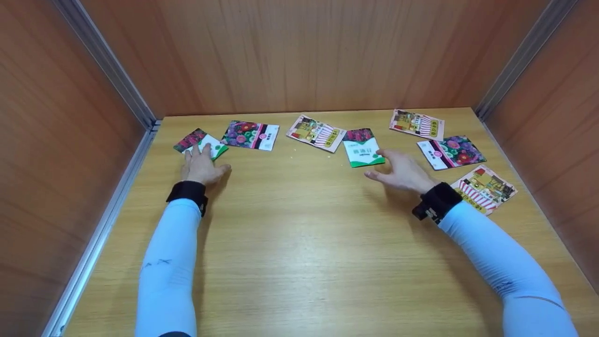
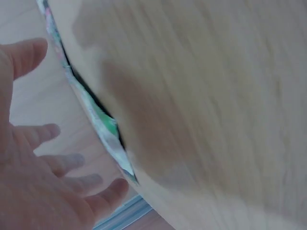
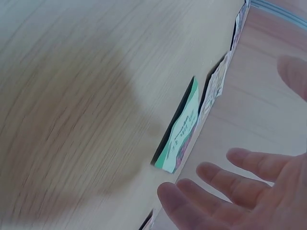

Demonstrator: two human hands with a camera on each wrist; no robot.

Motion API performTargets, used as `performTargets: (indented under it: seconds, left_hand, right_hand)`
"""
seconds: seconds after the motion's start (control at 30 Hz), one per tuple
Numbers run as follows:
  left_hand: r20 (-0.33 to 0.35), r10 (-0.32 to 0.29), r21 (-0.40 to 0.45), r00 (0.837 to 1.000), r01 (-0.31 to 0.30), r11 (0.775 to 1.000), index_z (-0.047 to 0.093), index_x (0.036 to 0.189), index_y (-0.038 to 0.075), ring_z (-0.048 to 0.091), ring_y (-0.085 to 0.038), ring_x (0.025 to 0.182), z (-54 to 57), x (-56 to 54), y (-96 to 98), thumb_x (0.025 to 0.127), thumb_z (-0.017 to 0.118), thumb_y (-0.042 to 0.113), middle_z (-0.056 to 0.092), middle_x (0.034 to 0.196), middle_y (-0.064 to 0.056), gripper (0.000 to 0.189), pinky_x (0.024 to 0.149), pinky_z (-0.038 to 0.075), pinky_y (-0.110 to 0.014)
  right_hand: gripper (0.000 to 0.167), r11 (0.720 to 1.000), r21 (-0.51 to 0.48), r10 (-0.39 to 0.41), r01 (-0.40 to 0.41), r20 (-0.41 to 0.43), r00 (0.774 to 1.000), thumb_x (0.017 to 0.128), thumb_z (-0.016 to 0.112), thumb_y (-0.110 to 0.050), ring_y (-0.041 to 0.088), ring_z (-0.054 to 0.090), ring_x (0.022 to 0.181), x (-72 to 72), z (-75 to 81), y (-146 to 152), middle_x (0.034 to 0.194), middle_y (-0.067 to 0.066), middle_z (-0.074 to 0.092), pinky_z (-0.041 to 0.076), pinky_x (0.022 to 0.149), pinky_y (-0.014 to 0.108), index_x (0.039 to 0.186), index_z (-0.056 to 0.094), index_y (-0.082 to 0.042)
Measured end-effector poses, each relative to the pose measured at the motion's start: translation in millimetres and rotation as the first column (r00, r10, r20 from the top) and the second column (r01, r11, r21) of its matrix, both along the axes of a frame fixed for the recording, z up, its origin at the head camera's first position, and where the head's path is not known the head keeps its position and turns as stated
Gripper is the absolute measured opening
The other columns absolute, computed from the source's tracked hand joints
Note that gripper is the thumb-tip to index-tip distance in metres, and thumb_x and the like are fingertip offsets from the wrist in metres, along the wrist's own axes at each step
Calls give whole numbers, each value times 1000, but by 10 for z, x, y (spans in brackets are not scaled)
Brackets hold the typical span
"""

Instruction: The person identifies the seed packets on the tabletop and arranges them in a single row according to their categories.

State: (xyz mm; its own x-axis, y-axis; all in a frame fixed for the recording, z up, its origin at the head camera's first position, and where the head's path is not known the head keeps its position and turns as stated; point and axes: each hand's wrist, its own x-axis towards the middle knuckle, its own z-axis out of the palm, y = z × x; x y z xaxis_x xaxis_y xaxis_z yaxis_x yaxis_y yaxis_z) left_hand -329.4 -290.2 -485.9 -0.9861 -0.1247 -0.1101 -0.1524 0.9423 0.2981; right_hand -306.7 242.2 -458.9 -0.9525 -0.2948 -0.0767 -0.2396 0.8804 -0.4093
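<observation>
My left hand (image 1: 201, 166) is over a green-and-white seed packet (image 1: 194, 138) at the back left, its fingers spread and overlapping the packet's front part. In the left wrist view, those fingers (image 2: 67, 163) are apart, above the table, with the packet (image 2: 103, 129) beyond them. My right hand (image 1: 402, 171) hovers by a second green-and-white packet (image 1: 362, 147) right of the middle, index fingertip close to its right edge and thumb held away. The right wrist view shows the fingers (image 3: 230, 187) loosely extended, nothing between them, and that packet (image 3: 180, 129) lying flat.
A flower-print packet (image 1: 250, 135) and a pink-striped packet (image 1: 316, 133) lie along the back. At the right are another striped packet (image 1: 416, 124), a flower-print one (image 1: 452, 152) and a striped one (image 1: 486, 187) partly behind my wrist. Wooden walls (image 1: 299, 56) enclose the table (image 1: 299, 252).
</observation>
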Motion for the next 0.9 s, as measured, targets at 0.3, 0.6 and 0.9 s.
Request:
performTargets:
  seconds: [0.3, 0.6, 0.9]
  left_hand:
    - [124, -83, -53, 989, 91, 994, 16, 142, 11, -2, -48, 126, -85, 13, 26, 67, 40, 78, 2, 143, -27, 103, 94, 10, -63]
    - [182, -92, -62, 979, 105, 993, 16, 142, 10, 0, -49, 126, -63, 35, 45, 69, 38, 77, 3, 143, -27, 101, 96, 8, -61]
    - [230, -102, -49, 968, 116, 992, 16, 142, 12, 0, -50, 125, -18, 137, 100, 65, 39, 80, 3, 142, -28, 105, 92, 7, -66]
  right_hand:
    - [78, 997, 2, 81, -81, -20, 997, 76, 38, -71, 26, 37, 121, 25, -19, -100, 133, 6, 42, 29, 94, 51, 133, 39, -18]
    - [70, 990, -22, 137, -138, -16, 990, 81, 36, -66, 23, 39, 120, 58, -64, -195, 130, 4, 45, 30, 95, 48, 132, 41, -19]
    - [67, 985, -105, 139, -137, 14, 990, 81, 40, -63, 22, 47, 111, 88, -101, -290, 128, 3, 46, 40, 87, 45, 132, 41, -19]
